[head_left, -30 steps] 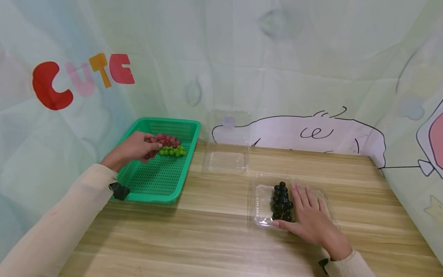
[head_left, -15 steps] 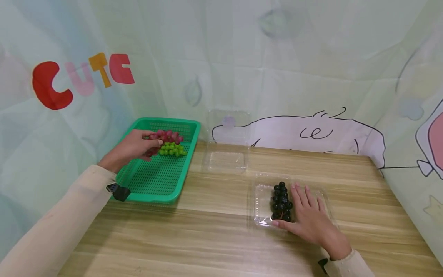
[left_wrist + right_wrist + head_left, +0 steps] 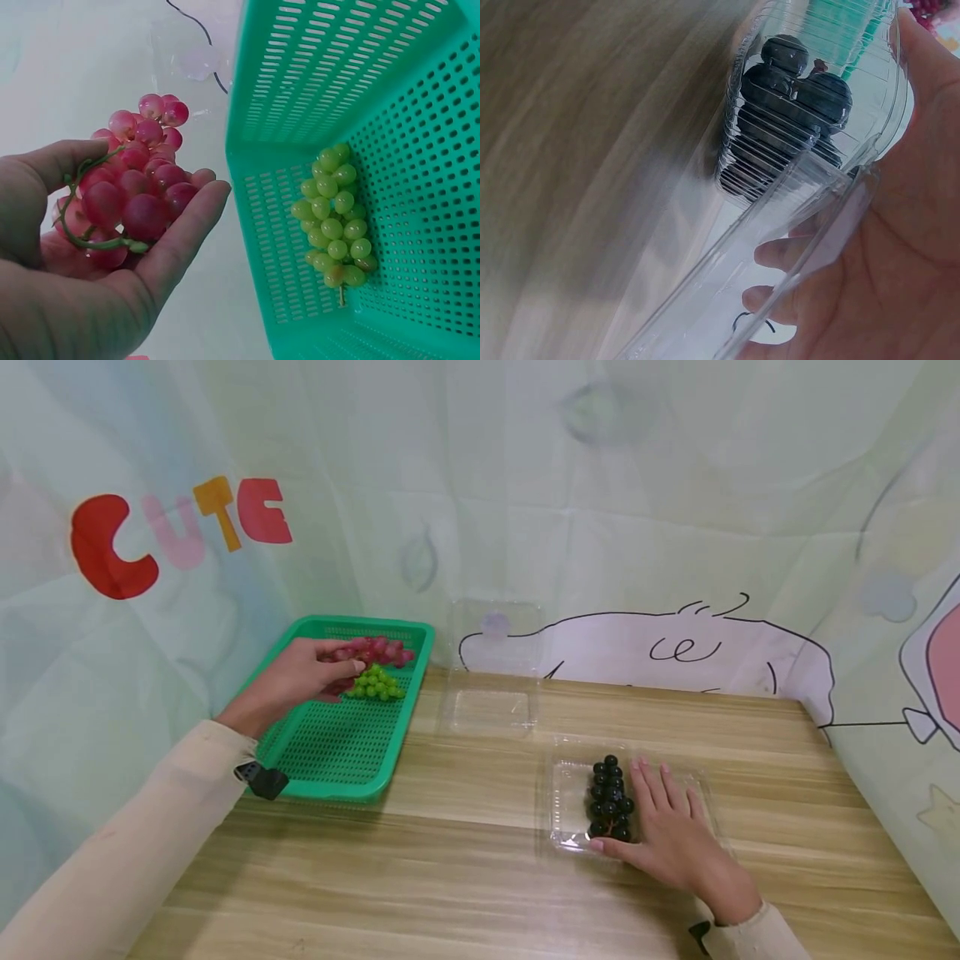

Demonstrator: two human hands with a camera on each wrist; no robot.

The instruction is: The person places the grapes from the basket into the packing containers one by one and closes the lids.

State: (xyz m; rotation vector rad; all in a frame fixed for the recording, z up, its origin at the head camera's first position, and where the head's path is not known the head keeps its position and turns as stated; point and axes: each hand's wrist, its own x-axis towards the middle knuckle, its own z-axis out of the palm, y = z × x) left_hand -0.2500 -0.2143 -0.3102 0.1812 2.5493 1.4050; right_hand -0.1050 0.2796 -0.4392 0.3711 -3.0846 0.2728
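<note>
**While the right hand (image 3: pixel 675 839) rests on the clear box (image 3: pixel 572 785), the left hand (image 3: pixel 296 677) holds red grapes (image 3: pixel 139 187)**

Closest in, it's the right hand, fingers straight and spread, lying on the open lid (image 3: pixel 735 270), thumb at the box's near edge. Black grapes (image 3: pixel 609 802) sit just left of those fingers, inside the box; light pressure should do, since such thin plastic would likely buckle.

Further out now, left hand over the green basket (image 3: pixel 409 727), thumb and fingers curled round the red grapes. Nice cradle, that: palm beneath, green stem (image 3: pixel 105 244) looping beside the thumb. Squeezing harder could pop berries loose, I'd judge. Best kept level, and clear of the basket's far wall.

Lower than that bunch, green grapes (image 3: pixel 377 685) lie in the basket; too low a carry might snag them.

Beyond and between both hands, a second clear box (image 3: pixel 491 708), its lid upright.
</note>
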